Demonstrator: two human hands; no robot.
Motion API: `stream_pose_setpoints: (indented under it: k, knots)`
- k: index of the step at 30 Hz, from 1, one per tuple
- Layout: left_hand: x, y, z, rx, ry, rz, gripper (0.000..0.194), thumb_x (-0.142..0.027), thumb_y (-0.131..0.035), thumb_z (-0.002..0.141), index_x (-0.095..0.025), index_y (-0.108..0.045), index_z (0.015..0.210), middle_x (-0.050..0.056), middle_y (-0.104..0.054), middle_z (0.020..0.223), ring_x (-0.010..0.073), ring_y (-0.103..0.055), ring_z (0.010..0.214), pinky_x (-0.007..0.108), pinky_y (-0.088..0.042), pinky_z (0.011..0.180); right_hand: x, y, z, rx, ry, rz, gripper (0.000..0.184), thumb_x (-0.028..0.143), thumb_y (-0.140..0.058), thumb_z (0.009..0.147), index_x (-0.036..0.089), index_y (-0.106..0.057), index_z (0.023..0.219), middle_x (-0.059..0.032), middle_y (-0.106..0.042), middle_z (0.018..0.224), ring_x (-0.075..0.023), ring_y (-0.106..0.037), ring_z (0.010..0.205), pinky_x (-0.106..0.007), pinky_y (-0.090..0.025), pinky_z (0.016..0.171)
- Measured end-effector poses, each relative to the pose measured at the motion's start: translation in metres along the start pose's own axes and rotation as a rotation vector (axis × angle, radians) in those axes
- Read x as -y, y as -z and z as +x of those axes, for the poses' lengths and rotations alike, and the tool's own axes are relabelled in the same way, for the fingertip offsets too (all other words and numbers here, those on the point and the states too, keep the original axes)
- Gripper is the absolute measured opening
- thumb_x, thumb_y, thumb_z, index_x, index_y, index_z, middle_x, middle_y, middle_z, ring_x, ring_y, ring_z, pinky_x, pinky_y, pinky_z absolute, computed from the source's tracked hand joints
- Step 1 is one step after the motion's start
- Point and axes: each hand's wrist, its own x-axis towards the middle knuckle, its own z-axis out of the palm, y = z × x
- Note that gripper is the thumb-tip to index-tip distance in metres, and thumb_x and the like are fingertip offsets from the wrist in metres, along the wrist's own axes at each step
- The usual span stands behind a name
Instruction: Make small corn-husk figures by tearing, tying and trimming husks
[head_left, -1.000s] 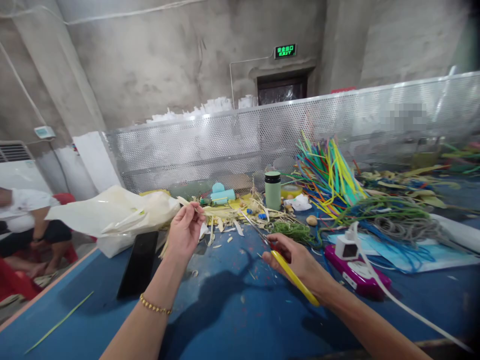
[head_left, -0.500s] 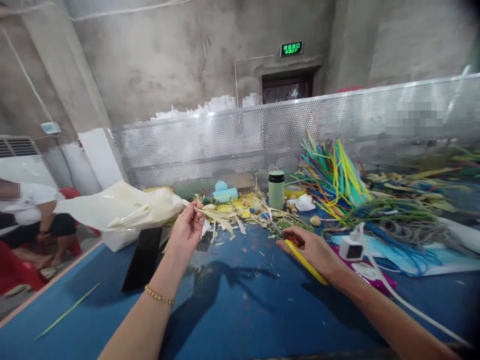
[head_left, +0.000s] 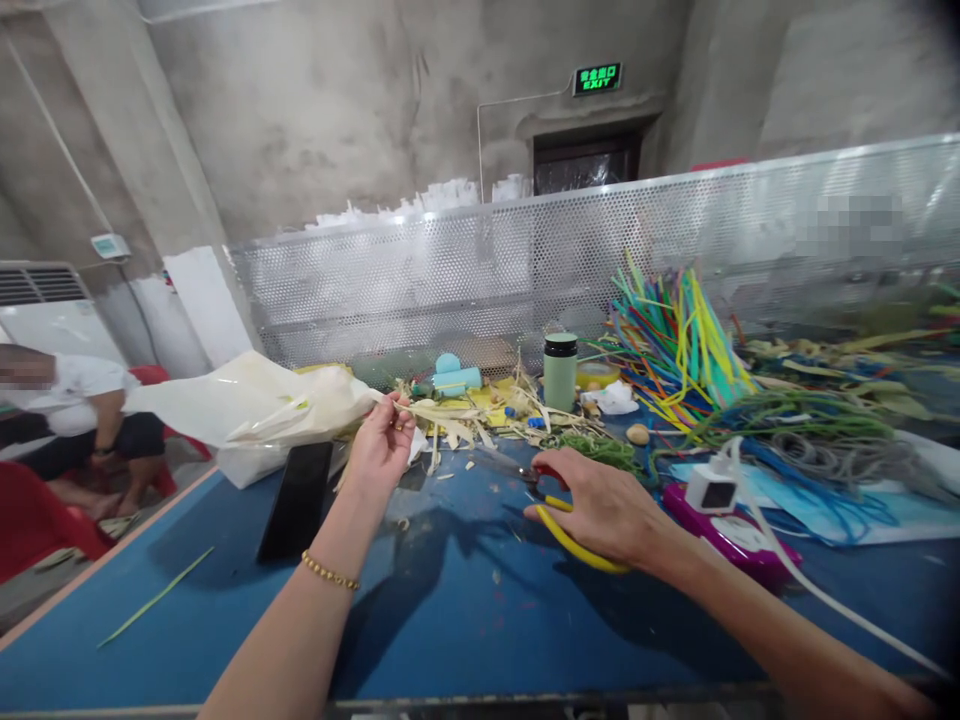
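Note:
My left hand (head_left: 381, 440) pinches a bundle of pale dried leaf strips (head_left: 448, 413) between thumb and fingers. The strips' loose ends point right, over scraps on the table. In my right hand (head_left: 611, 505) is a pair of scissors (head_left: 576, 550) with yellow and red handles. Its blades point left, toward the strips, and are apart from them; the handles are spread. A pale plastic bag (head_left: 255, 405) lies beside my left hand, and a black phone (head_left: 295, 503) rests left of my forearm.
On the blue table (head_left: 465, 640) stands a green bottle (head_left: 560, 375). Behind my right hand are colourful strips (head_left: 679, 345) and tangled cords (head_left: 795, 425). A purple power strip (head_left: 739, 540) with a white cable lies at right. A perforated metal panel (head_left: 420, 290) borders the back. A person (head_left: 79, 405) sits at left.
My right hand has turned the scissors, so the blades now point left toward the strips and the handles are spread wider. My left hand keeps its hold; the view has shifted slightly.

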Motion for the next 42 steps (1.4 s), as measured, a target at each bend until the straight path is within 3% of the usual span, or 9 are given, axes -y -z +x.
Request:
stream_pose_setpoints:
  k: [10,16,21,27,30,34,36,38,42]
  knots:
    - [-0.002,-0.007,-0.008,0.118,0.031,-0.07,0.01,-0.013,-0.053,0.09,-0.011,-0.06,0.084,0.001,-0.058,0.07,0.0026,-0.05,0.054,0.013,-0.044,0.052,0.001,-0.009,0.006,0.007,0.004,-0.126,0.039,0.051,-0.063,0.079,0.024,-0.061,0.106,-0.006,-0.066,0.096,-0.0234,-0.064,0.079,-0.031,-0.04,0.065]
    - [-0.002,-0.01,-0.012,0.168,0.051,-0.008,0.01,-0.013,-0.055,0.088,-0.01,-0.062,0.082,0.002,-0.061,0.068,0.0027,-0.051,0.052,0.013,-0.045,0.054,-0.043,-0.008,0.007,0.017,-0.195,-0.236,0.038,0.048,-0.055,0.082,0.018,-0.063,0.105,-0.012,-0.069,0.096,-0.0294,-0.065,0.089,-0.033,-0.042,0.068]
    - [0.009,-0.009,-0.02,0.294,0.012,0.276,0.017,-0.024,-0.067,0.08,-0.011,-0.065,0.09,0.005,-0.069,0.075,0.003,-0.047,0.042,0.016,-0.037,0.042,-0.073,-0.022,0.011,0.132,-0.206,-0.254,0.033,0.033,-0.051,0.081,0.013,-0.066,0.103,-0.0168,-0.069,0.096,-0.0297,-0.066,0.09,-0.035,-0.043,0.072]
    - [0.034,-0.006,-0.031,0.374,0.047,0.515,0.029,-0.039,-0.067,0.08,-0.011,-0.068,0.089,-0.002,-0.057,0.049,0.0013,-0.027,0.032,0.018,-0.023,0.039,-0.041,0.016,0.007,0.107,-0.106,-0.278,0.022,0.033,-0.065,0.076,0.015,-0.07,0.087,-0.0153,-0.07,0.085,-0.0305,-0.065,0.085,-0.035,-0.043,0.07]
    - [0.047,-0.008,-0.04,0.398,0.035,0.641,0.03,-0.041,-0.063,0.083,-0.012,-0.071,0.088,-0.003,-0.052,0.044,0.0042,-0.031,0.036,0.019,-0.027,0.044,-0.006,0.035,0.022,-0.036,0.121,0.064,0.027,0.039,-0.053,0.087,0.018,-0.07,0.089,-0.006,-0.067,0.077,-0.0194,-0.06,0.074,-0.029,-0.04,0.067]
    - [0.055,-0.015,-0.048,0.404,-0.139,0.731,0.013,-0.028,-0.072,0.074,-0.016,-0.074,0.072,0.005,-0.066,0.072,0.0147,-0.058,0.073,0.022,-0.041,0.063,0.028,0.014,0.053,0.113,0.318,0.583,0.04,0.048,-0.047,0.09,0.017,-0.067,0.075,0.0014,-0.057,0.061,-0.0112,-0.047,0.057,-0.023,-0.034,0.055]
    - [0.055,-0.016,-0.048,0.391,-0.234,0.755,0.011,-0.021,-0.076,0.069,-0.017,-0.071,0.059,0.006,-0.068,0.086,0.0188,-0.058,0.091,0.024,-0.044,0.074,0.034,-0.007,0.062,0.124,0.334,0.82,0.042,0.052,-0.049,0.089,0.016,-0.066,0.078,0.0,-0.06,0.068,-0.0119,-0.05,0.064,-0.023,-0.039,0.059]
    - [0.056,-0.014,-0.047,0.379,-0.234,0.768,0.016,-0.02,-0.076,0.068,-0.017,-0.068,0.054,0.006,-0.067,0.085,0.0194,-0.058,0.091,0.025,-0.044,0.075,0.035,-0.027,0.064,0.128,0.307,1.033,0.042,0.053,-0.051,0.088,0.015,-0.064,0.077,-0.0021,-0.063,0.075,-0.0133,-0.055,0.073,-0.025,-0.044,0.068]
    - [0.062,-0.007,-0.049,0.355,0.009,0.697,0.013,-0.029,-0.072,0.074,-0.016,-0.074,0.074,0.005,-0.062,0.065,0.0173,-0.058,0.066,0.027,-0.044,0.058,0.037,-0.046,0.053,0.361,0.117,1.466,0.037,0.053,-0.057,0.085,0.017,-0.054,0.078,0.0025,-0.055,0.063,-0.0129,-0.059,0.057,-0.027,-0.048,0.059]
